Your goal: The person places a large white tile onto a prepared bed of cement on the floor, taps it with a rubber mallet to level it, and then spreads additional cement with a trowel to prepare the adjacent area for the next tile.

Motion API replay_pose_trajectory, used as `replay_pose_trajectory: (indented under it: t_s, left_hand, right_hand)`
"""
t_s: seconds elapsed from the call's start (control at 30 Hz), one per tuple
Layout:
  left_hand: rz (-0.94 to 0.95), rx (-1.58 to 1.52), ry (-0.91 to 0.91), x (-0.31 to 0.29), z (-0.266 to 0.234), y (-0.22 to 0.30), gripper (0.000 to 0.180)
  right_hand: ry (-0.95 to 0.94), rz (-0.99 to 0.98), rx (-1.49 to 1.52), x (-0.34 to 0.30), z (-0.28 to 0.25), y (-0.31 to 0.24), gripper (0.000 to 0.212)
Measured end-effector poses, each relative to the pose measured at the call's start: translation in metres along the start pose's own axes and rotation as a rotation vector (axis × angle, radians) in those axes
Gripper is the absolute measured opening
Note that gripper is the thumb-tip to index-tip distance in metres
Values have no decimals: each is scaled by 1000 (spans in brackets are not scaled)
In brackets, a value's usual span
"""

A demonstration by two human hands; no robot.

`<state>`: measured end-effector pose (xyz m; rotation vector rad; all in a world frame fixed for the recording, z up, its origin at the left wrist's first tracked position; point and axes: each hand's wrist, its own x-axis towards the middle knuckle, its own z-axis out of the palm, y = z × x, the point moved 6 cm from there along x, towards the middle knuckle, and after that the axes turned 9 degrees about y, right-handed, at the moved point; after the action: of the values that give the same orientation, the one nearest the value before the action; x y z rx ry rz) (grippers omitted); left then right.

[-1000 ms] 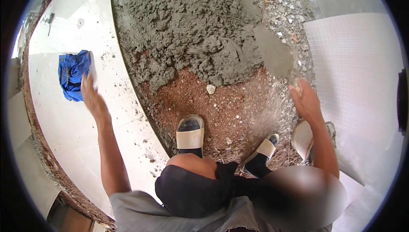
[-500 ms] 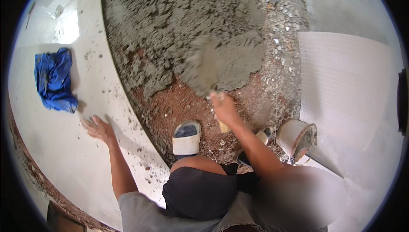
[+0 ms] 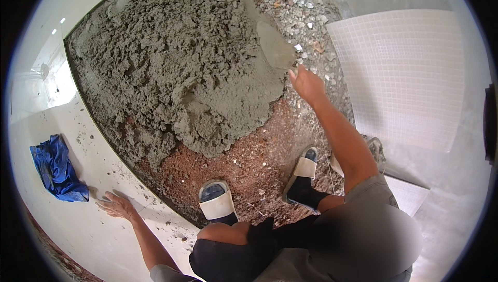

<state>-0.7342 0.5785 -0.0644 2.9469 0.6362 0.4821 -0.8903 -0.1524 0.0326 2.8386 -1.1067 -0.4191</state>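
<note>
White floor [image 3: 78, 230] borders red dirt [image 3: 207, 170], a pale gridded sheet [image 3: 410, 69] at right. Near a crumpled blue cloth [image 3: 58, 170], the left hand [image 3: 118, 207] spreads empty; the right hand [image 3: 309, 86] closes on a trowel [image 3: 276, 46], seemingly by its handle (mostly hidden). Lumpy grey cement [image 3: 150, 59] has the smooth blade [image 3: 280, 51] at its right edge.

Pale gridded panel [image 3: 410, 74] at right

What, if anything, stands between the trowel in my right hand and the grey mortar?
Nothing visible. Your right hand holds the trowel at the right edge of the grey mortar; the loose rubble lies to the trowel's right.
</note>
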Motion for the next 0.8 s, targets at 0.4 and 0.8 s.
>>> replay_pose_trajectory:
  t_s: [0.4, 0.8]
  left_hand:
    - [113, -1, 35, 1, -2, 3, 68]
    - [50, -8, 8, -6, -3, 7, 65]
  right_hand:
    - [-280, 144, 168, 5, -35, 9, 64]
    - [-273, 968, 1294, -153, -2, -76, 46]
